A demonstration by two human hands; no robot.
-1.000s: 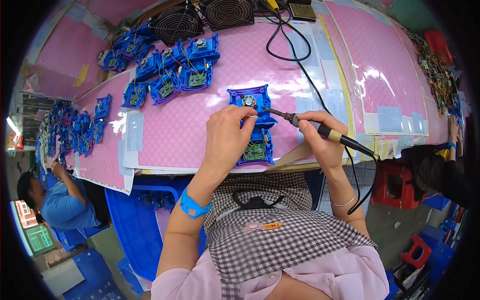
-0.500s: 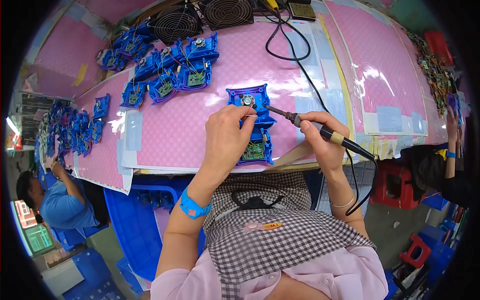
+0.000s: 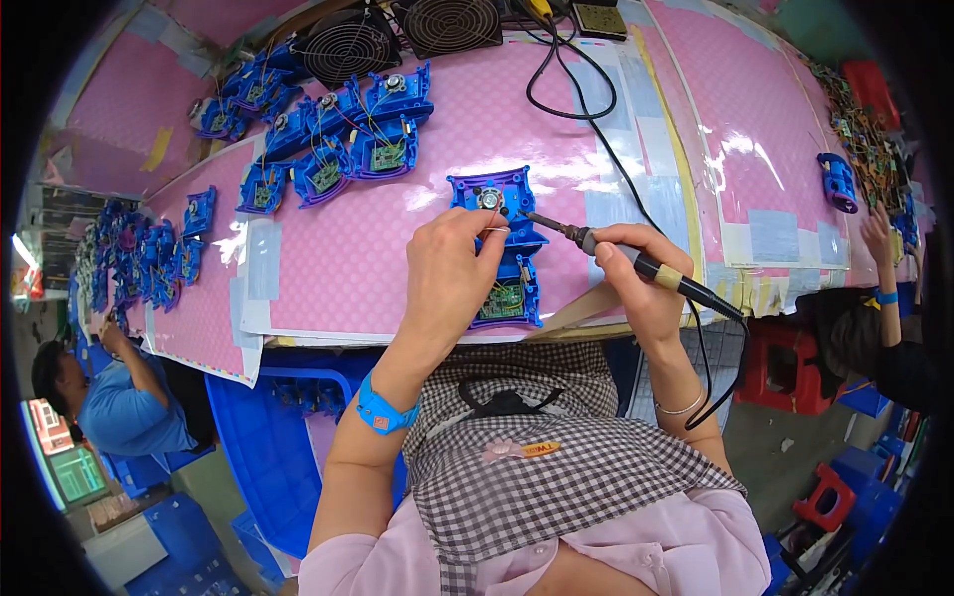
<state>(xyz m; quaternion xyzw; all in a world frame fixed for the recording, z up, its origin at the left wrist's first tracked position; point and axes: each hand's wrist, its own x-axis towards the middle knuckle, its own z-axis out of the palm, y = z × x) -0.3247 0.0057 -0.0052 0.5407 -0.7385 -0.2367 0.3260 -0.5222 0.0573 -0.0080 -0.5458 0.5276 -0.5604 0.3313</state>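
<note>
In front of me on the pink table lies an opened blue plastic housing point(image 3: 519, 179). Its far half carries a small round speaker point(image 3: 490, 201); the near half holds a green circuit board point(image 3: 501, 300) with thin wires. My left hand point(image 3: 447, 270) is closed in a pinch on a thin wire point(image 3: 495, 229) beside the speaker, its fingers partly hiding the housing. My right hand point(image 3: 646, 283) grips a soldering iron point(image 3: 588, 238) like a pen. The iron's tip points left over the far half, close to the speaker; whether it touches anything cannot be made out.
Several opened blue housings point(image 3: 386, 149) with wires stand at the far left. Two black fans point(image 3: 449, 25) and a soldering sponge stand point(image 3: 600, 20) line the back. A black cable point(image 3: 626, 164) crosses the table. Co-workers sit at either side; a blue crate point(image 3: 260, 447) is below left.
My hands and the soldering iron have barely moved. At the far right, a blue housing now lies on the table, and the co-worker's hand there has shifted left.
</note>
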